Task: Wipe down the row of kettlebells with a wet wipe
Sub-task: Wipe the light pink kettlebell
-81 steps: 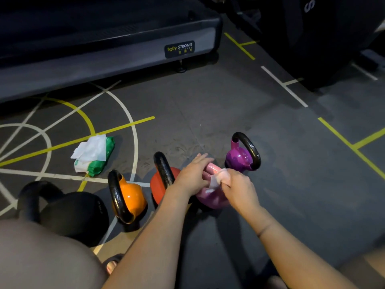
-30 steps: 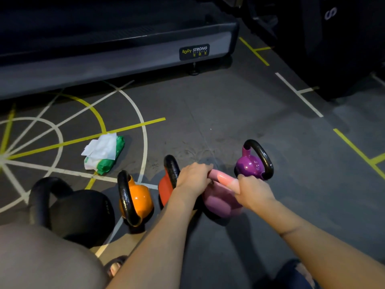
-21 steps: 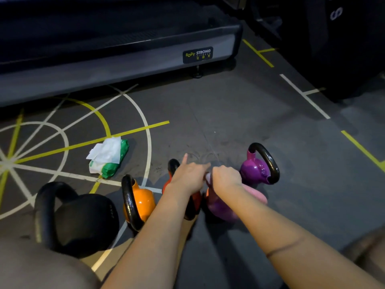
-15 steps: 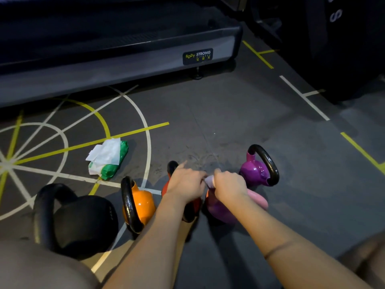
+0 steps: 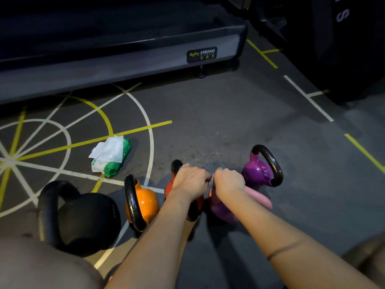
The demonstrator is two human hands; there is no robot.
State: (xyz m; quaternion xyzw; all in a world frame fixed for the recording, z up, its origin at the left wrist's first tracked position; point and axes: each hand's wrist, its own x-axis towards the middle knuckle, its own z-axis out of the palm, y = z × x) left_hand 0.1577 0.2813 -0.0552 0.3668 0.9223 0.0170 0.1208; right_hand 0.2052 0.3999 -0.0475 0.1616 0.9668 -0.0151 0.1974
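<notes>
The pink kettlebell stands on the dark gym floor in the lower middle of the view. It is fourth in a row of five, with a glossy rounded body and a pale pink handle that shows at the right past the wrist. Over its top the wet wipe shows only as a white sliver between the two fists. The right hand has its fingers curled round the wipe. The left hand touches it, fingers curled under; I cannot tell what they hold. Just right stands the purple kettlebell with a black handle. To the left are the red kettlebell, the orange kettlebell and the big black kettlebell. A green-and-white wipe pack lies farther out on the painted lines, before a treadmill.
</notes>
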